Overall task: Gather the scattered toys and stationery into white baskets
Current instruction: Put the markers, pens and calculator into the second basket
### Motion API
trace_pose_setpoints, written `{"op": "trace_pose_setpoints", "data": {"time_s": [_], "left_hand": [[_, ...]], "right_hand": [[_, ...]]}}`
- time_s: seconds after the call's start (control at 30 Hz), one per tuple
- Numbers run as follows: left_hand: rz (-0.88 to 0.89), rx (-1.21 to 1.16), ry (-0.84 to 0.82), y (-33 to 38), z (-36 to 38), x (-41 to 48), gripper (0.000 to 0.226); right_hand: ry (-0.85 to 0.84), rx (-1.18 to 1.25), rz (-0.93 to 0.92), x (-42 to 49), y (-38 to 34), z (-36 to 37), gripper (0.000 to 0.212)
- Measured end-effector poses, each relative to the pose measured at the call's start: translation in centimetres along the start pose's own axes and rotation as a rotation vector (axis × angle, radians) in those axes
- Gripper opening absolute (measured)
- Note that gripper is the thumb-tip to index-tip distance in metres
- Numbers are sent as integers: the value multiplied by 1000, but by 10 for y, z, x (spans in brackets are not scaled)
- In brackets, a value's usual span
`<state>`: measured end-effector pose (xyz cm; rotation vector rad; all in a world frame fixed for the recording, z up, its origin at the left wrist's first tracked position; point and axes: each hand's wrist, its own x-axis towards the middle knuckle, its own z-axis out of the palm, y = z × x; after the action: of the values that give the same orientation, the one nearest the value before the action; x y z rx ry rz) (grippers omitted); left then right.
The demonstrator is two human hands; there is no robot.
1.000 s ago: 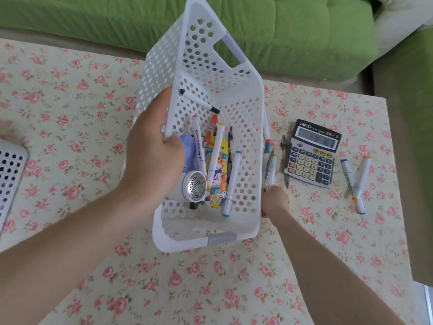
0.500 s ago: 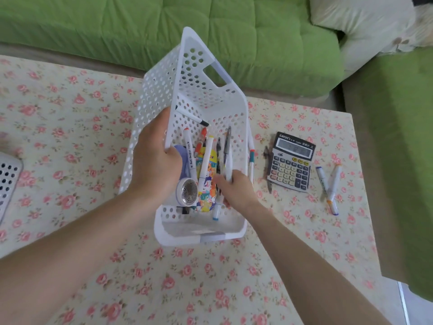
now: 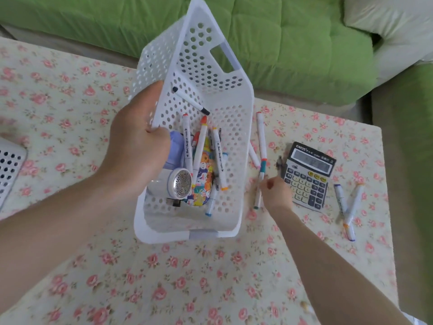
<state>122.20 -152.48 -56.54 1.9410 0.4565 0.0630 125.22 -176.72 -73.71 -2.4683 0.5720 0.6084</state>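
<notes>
At table: one basket in left hand's grip; one marker in right hand's pinch, by one calculator

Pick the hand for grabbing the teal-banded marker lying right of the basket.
Right. The right hand is right at the teal-banded marker. The left hand grips the rim of the tilted white basket, so it is occupied.

Left hand on tilted white basket, right hand at marker
</notes>
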Motion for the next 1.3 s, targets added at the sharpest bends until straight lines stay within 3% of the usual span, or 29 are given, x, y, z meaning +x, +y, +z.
{"op": "trace_pose_setpoints", "data": {"time_s": [0.07, 0.2, 0.37, 0.5, 0.63, 0.8, 0.97, 1.17, 1.3], "left_hand": [[16, 21, 38, 3, 1, 10, 72], [23, 38, 68, 3, 8, 26, 71], [5, 22, 59, 2, 15, 32, 73], [-4, 55, 52, 8, 21, 36, 70], [-12, 51, 51, 10, 23, 36, 72], [-32, 55, 62, 9, 19, 38, 73], [-74, 39, 38, 11, 19, 39, 71], [-79, -3, 41, 11, 17, 38, 72], [-57, 12, 41, 9, 17, 39, 72]], "right_hand": [[-33, -13, 55, 10, 2, 10, 15], [-28, 40, 59, 18, -2, 22, 28], [113, 188, -95, 30, -17, 8, 27], [63, -35, -220, 57, -44, 1, 16], [25, -261, -244, 69, -60, 10, 22], [86, -279, -308, 73, -67, 14, 23], [162, -284, -150, 87, -68, 2, 44], [56, -311, -78, 99, -60, 13, 28], [112, -108, -57, 92, -69, 17, 35]]}}
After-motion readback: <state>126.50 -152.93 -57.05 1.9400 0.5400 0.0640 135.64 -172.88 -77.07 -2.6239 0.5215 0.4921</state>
